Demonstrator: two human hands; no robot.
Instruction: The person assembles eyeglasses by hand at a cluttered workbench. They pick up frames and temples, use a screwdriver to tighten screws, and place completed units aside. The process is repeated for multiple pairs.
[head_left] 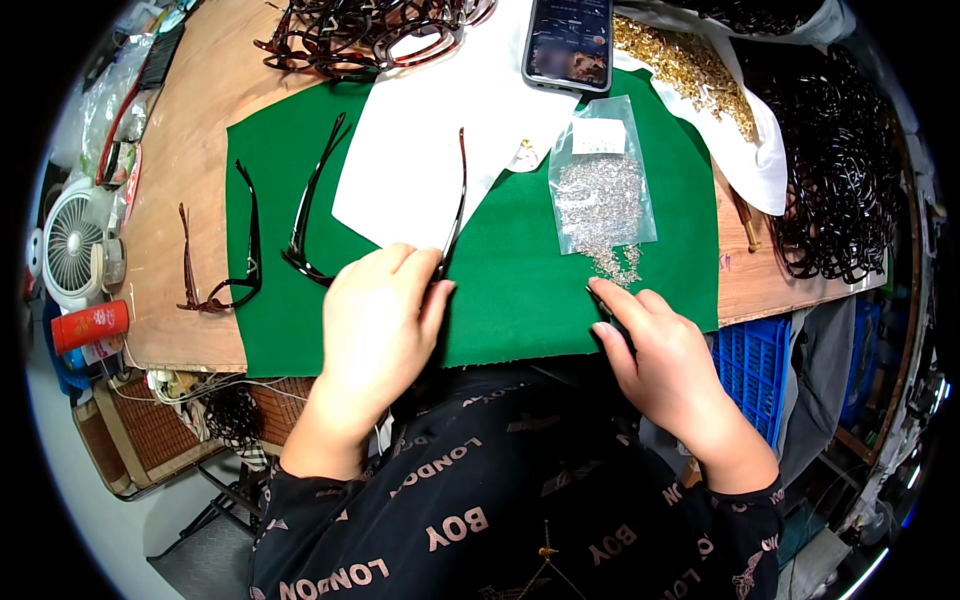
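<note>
Below the middle of the green cloth [510,310], my left hand [375,325] is closed round a dark eyeglass frame [458,205]. One temple points away from me; the front is mostly hidden by the hand. My right hand [655,360] pinches a thin dark tool [607,312], perhaps tweezers, its tip close to a small spill of tiny silvery metal pieces [617,263]. These lie at the mouth of a clear plastic bag [600,195] full of the same pieces. Left of my left hand are more dark temples [305,205] and another eyeglass frame [250,240].
White paper [420,150] lies across the cloth, with a phone [568,45] beyond it. Heaps of dark frames stand at the back [350,40] and right [835,160]. Gold-coloured pieces [690,75] rest on white sheeting. At left are a fan [75,240] and a red can [90,326].
</note>
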